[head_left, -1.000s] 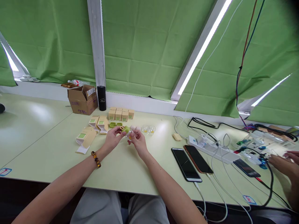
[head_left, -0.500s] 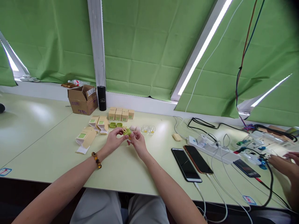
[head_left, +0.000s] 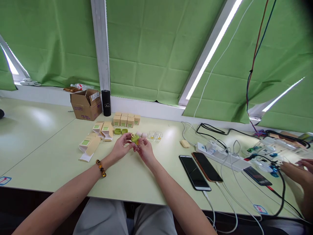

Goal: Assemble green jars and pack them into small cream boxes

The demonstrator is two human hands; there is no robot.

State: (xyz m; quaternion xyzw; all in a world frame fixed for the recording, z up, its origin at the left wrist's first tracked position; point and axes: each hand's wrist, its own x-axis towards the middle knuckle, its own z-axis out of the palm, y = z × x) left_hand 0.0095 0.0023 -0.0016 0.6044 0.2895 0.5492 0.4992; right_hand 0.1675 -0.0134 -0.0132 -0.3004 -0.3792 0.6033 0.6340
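Observation:
Between my two hands, above the table, is a small rounded green piece [head_left: 134, 138] with a beige loop on its top. My left hand [head_left: 119, 147], with a beaded bracelet at the wrist, pinches it from the left side. Fingers of my right hand [head_left: 145, 149] close on its right and lower side, where a bit of yellow shows. Its underside is hidden by my fingers. Just behind stand two small green square cups [head_left: 121, 131], pale round pieces [head_left: 141, 134] and clear cups [head_left: 156, 135] with yellow spots inside.
Opened cartons [head_left: 90, 143] lie on the left, with several closed small boxes [head_left: 123, 121] behind. Farther back are a cardboard box [head_left: 86, 106] and a black tumbler [head_left: 106, 103]. Phones [head_left: 195, 173], cables and a power strip [head_left: 221, 157] fill the right, near another person's hand [head_left: 294, 174].
The green piece has turned and shifted slightly right, its loop now tipped more upright. My left fingers have slid toward its side; my right hand has barely moved.

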